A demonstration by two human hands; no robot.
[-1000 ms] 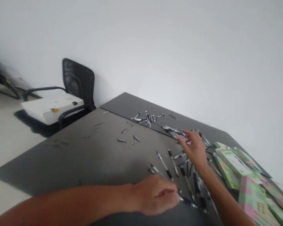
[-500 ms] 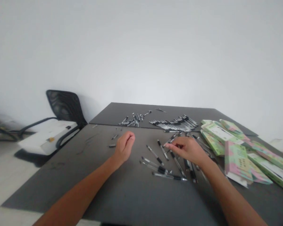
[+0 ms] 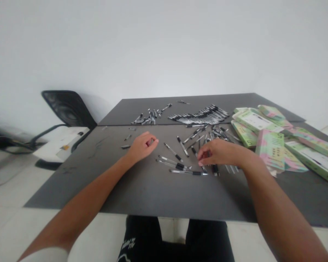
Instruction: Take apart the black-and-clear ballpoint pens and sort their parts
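Our right hand (image 3: 218, 151) bends over loose pens (image 3: 183, 146) on the tabletop (image 3: 153, 193); we can't tell whether its grip holds one. Our left hand (image 3: 141, 146) curls, contents unclear. Pinching a single barrel lightly spares its neighbours.

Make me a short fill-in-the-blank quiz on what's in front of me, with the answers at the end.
The hand nearer the green-and-pink boxes is the person's ____ one.
The long, neat row on the table is made up of ____.
The white case rests on a ____.

Missing words: right; pens; chair.
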